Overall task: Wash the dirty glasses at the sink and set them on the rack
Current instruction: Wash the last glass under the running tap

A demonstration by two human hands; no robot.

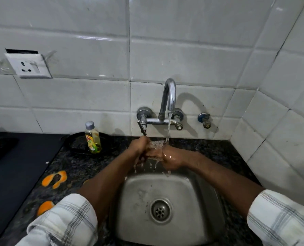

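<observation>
Sitting in the table's [80,167] near edge is a square steel sink [140,192]. Above its far rim, left hand [141,148] and right hand [171,159] hold fingers clamped round a clear drinking glass [155,147], under water [168,128] from a curved chrome tap [169,94].

We've got checked shirt sleeves on both arms; the left sleeve [62,222] is white, crossed with grey and darker plaid lines, its cuff turned back in a thick fold; the right sleeve [280,217] shows the same check and folded cuff; forearms [105,181] bare beyond them; the right hand [170,159] glistens wet.
</observation>
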